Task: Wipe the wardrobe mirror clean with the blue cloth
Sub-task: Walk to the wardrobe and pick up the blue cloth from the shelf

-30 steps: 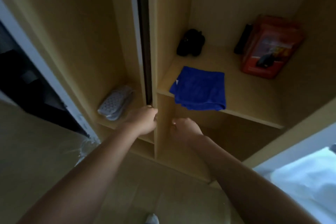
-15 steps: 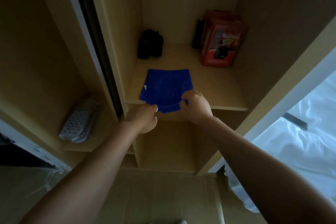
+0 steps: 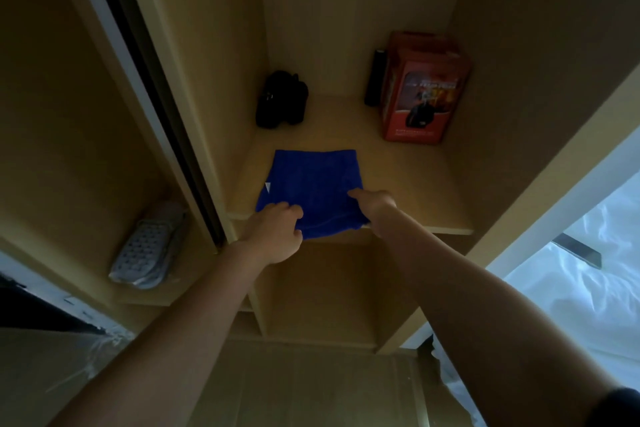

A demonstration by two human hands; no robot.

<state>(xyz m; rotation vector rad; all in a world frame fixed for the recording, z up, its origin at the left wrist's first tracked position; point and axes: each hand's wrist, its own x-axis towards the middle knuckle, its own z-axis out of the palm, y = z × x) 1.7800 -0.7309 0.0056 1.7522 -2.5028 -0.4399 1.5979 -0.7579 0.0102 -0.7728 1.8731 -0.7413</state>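
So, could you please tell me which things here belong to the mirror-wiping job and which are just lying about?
For the job:
blue cloth
left hand
right hand

Lying about:
red box
black object
dark cylinder
grey slippers

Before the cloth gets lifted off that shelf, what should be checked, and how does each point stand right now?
1. Blue cloth within reach, lying at the shelf front edge: ok.
2. Left hand on the cloth's near left corner: ok, though a firm grip: cannot tell.
3. Right hand at the cloth's near right edge: ok; whether it pinches the cloth: cannot tell.
4. Red box and black item stand apart from the cloth, behind it: ok.
5. Mirror surface in view for wiping: cannot tell.
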